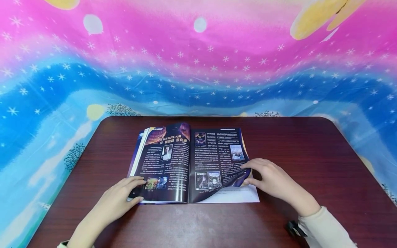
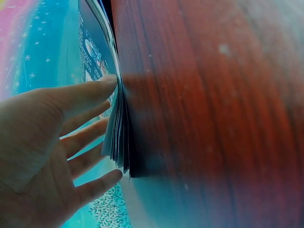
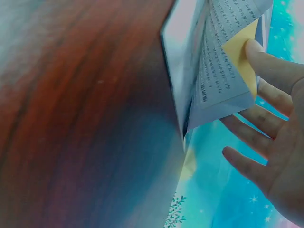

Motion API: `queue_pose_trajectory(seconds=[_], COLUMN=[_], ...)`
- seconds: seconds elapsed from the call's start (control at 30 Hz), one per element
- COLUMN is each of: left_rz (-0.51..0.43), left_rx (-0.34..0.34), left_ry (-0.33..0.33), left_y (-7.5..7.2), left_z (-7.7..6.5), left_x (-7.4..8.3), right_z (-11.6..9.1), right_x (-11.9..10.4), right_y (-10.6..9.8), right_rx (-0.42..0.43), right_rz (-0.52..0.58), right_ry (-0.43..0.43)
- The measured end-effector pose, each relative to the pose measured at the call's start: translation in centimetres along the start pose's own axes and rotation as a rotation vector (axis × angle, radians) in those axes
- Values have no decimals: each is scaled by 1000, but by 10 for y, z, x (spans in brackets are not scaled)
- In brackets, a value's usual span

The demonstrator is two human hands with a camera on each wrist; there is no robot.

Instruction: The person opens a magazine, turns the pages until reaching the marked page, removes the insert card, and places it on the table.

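An open magazine (image 1: 176, 162) with dark printed pages lies on the table. My left hand (image 1: 119, 193) rests on the lower outer part of the left page, its fingers extended. In the left wrist view, the thumb (image 2: 90, 95) touches the magazine near its page edges (image 2: 121, 133), the other fingers spread around the side. At the lower right, my right hand (image 1: 273, 175) pinches the corner of the right page (image 1: 211, 155), which curls up and bares a white page (image 1: 249, 197) beneath. The lifted leaf (image 3: 225, 90) shows text and a yellow patch in the right wrist view.
The dark reddish-brown table (image 1: 294, 148) has rounded far corners. Behind and beside it hangs a pink and blue cloth (image 1: 173, 65) with snowflakes. A small black object (image 1: 294, 229) sits by the right sleeve (image 1: 325, 229).
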State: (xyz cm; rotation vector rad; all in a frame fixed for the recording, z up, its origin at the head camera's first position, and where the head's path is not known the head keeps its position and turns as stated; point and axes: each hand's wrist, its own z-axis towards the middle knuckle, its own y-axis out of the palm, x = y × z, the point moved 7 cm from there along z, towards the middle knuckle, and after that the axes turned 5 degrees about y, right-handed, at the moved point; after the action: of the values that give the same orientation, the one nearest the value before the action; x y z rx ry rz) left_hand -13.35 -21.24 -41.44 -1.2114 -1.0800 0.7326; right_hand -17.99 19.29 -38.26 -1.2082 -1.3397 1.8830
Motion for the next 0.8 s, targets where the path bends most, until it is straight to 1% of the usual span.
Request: queue_pose_trajectory(seconds=[0.17,0.33,0.47,0.6,0.8], left_rz=[-3,-1,-13,-43,-75], left_rx=[19,35,39,60,153], left_ry=[-2,-32,-43,-10,62], left_y=[-1,-2,-4,-7,-16], left_z=[1,3,6,12,24], left_x=[0,1,4,13,31], right_z=[4,6,8,11,15], right_x=[-6,-14,-19,-26,-38], right_y=[-9,-18,-24,-29,-36], right_rx=[85,181,232,264,293], right_rz=[18,30,54,78,93], right_ry=[-42,-109,-149,-181,-208])
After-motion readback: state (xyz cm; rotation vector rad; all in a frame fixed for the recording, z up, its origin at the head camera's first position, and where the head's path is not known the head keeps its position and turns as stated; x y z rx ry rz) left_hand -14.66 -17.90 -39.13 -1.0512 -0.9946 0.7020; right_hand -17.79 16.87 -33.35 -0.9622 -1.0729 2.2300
